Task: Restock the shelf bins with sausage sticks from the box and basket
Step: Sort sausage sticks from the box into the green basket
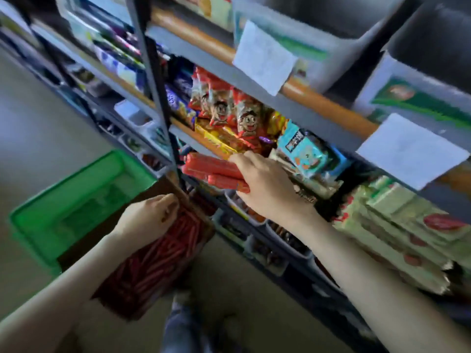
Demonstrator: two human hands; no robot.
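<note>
My right hand (265, 184) grips a bundle of several red-orange sausage sticks (211, 169) and holds it in front of the middle shelf, just above the row of grey shelf bins (254, 220). My left hand (150, 217) is curled over the far end of the brown cardboard box (204, 225), which is full of red sausage sticks (155, 256); the blur hides whether it holds any. The green plastic basket (76, 200) sits on the floor to the left of the box, and I cannot make out what is in it.
A dark metal shelf upright (158, 98) stands just left of the bundle. Snack packets (229, 110) and a blue packet (303, 151) crowd the shelf behind my right hand. Pale green packs (397, 225) are stacked at right. White paper labels (265, 57) hang from the shelf edges.
</note>
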